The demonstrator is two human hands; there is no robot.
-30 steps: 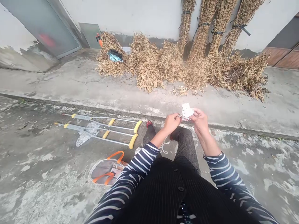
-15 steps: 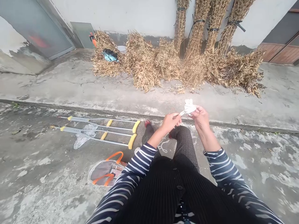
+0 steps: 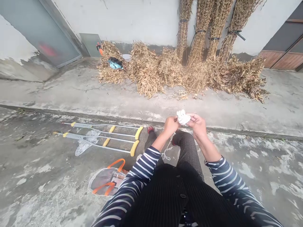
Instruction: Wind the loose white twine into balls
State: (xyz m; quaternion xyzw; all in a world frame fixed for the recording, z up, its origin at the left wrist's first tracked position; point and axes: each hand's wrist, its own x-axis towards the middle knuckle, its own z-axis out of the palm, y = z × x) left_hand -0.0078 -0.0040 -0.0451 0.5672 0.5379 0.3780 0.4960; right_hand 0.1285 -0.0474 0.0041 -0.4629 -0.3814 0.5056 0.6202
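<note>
A small bundle of white cord is held up in front of my legs, its loops bunched together. My left hand is closed at its left side, fingers bent, on the bundle or the strand leading from it. On the other side, my right hand grips the bundle between thumb and fingers. A loose tail of cord hangs below my left hand and lies in squiggles between my legs. My left fingertips are partly hidden behind the hand.
Two crutches with yellow pads lie at the left over a clear plastic bag. Nearer is a bag with orange handles. A low concrete step runs across. Dried plant bundles line the wall.
The white bundle has shifted left and slightly down, closer to my left hand. The strand stretched between my hands no longer shows. My right hand has moved left with the bundle.
</note>
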